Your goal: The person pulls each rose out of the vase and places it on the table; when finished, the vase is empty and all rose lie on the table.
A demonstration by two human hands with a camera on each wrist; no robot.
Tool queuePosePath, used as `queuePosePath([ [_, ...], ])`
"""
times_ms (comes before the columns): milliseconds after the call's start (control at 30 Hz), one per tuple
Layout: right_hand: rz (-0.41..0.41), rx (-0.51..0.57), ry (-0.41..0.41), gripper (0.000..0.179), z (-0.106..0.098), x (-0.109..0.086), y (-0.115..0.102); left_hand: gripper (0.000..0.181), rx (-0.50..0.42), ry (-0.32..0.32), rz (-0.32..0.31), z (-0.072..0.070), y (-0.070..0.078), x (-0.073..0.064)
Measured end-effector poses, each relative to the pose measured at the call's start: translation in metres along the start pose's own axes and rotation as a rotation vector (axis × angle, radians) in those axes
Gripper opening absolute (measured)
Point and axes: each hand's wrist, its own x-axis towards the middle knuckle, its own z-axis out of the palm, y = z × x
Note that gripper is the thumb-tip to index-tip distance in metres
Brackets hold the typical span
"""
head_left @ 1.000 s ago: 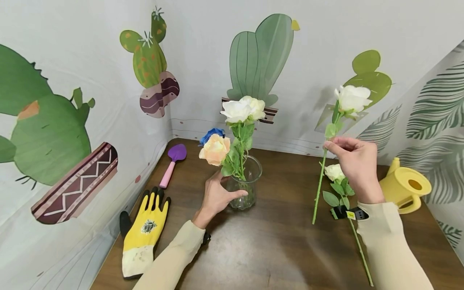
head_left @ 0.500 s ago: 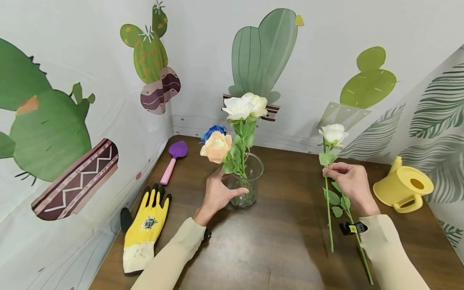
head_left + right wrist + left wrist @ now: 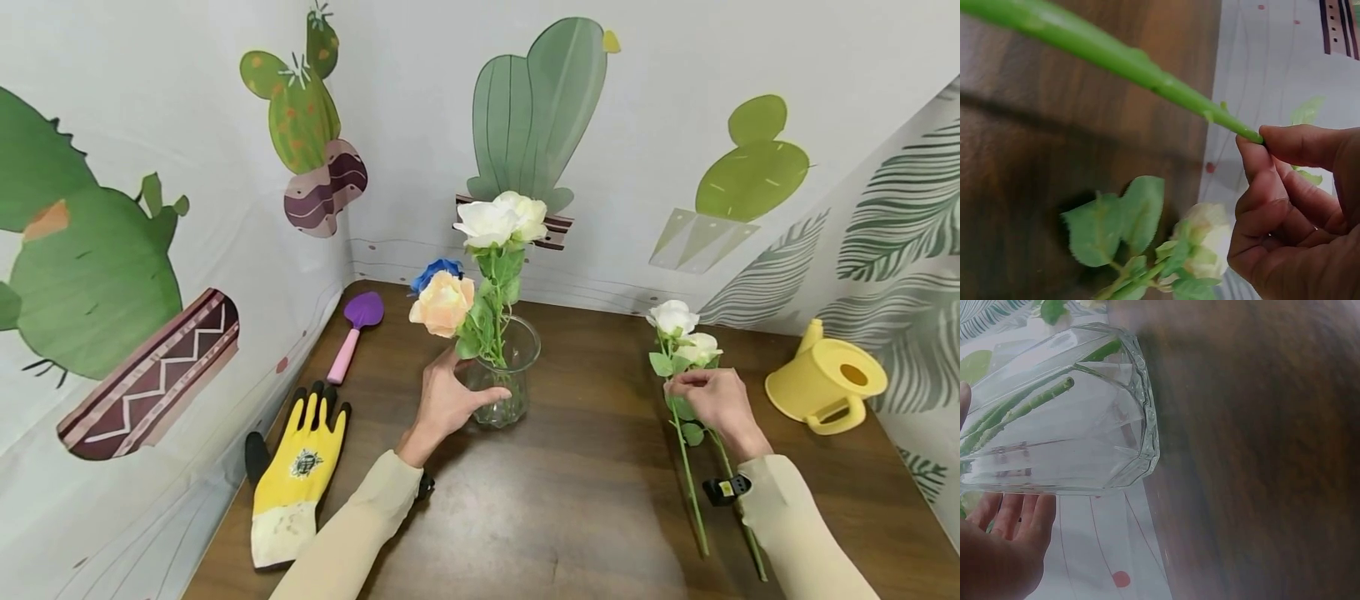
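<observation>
A clear glass vase (image 3: 519, 402) stands on the table, bearing white roses (image 3: 487, 223), a peach rose (image 3: 443, 303) and a blue flower (image 3: 435, 272). My left hand (image 3: 447, 404) holds the vase from the left, thumb in front and fingers around the far side. Cut stem ends (image 3: 1054, 394) show through the glass in the left wrist view. Over on the right, my right hand (image 3: 716, 404) pinches a white rose (image 3: 672, 317) by its green stem (image 3: 1141, 70) between thumb and forefinger. Another white rose (image 3: 702, 348) lies on the table just beside it, partly behind that hand.
A yellow watering can (image 3: 825, 383) stands at the right. On the left lie a purple and pink toy trowel (image 3: 354, 333) and a yellow work glove (image 3: 300, 471). A printed cactus cloth (image 3: 405, 125) hangs behind the brown table (image 3: 540, 517).
My right hand has lowered the white rose towards the table, bringing it alongside the other lying rose. My left hand has stayed at the vase.
</observation>
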Motion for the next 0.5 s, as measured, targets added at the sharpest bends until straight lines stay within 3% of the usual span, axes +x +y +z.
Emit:
queuePosePath([
  [500, 0.005, -0.022, -0.029, 0.016, 0.013, 0.001, 0.017, 0.097, -0.006, -0.007, -0.022, 0.0, 0.0, -0.001],
])
